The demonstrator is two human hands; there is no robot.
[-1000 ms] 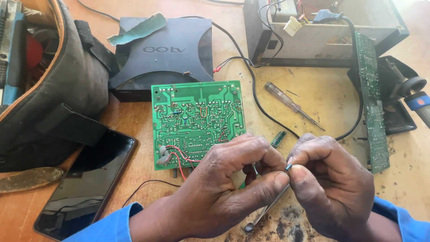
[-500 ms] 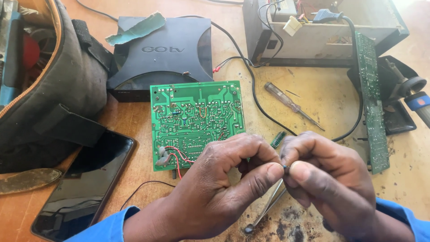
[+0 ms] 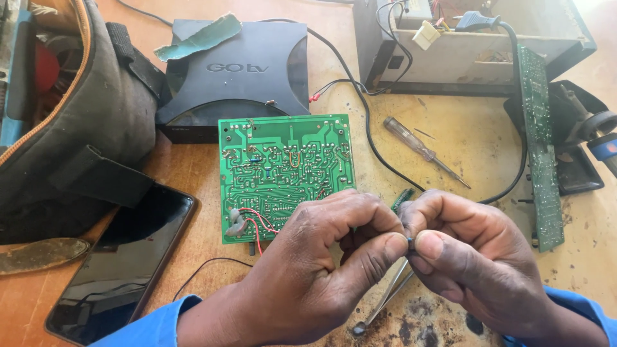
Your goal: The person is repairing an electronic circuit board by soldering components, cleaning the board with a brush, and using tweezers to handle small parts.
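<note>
Left hand (image 3: 315, 270): curled into a loose fist low in the middle, thumb tip pressed toward the right thumb.
Right hand (image 3: 475, 257): curled the same way, thumb and forefinger pinched together on a tiny dark part (image 3: 409, 239).
Tiny dark part: caught between both thumb tips, just over the wooden table (image 3: 463, 135); too small to tell its kind.
Tweezers (image 3: 385, 302): lying on the table under the hands, held by neither.
Green circuit board (image 3: 286, 170): flat on the table, solder side up, just behind the left hand, red wires at its lower left corner.
Screwdriver (image 3: 424, 151): lying apart, right of the board.
Black box (image 3: 238, 71): behind the board.
Phone (image 3: 125, 263): dark screen, at far left.
</note>
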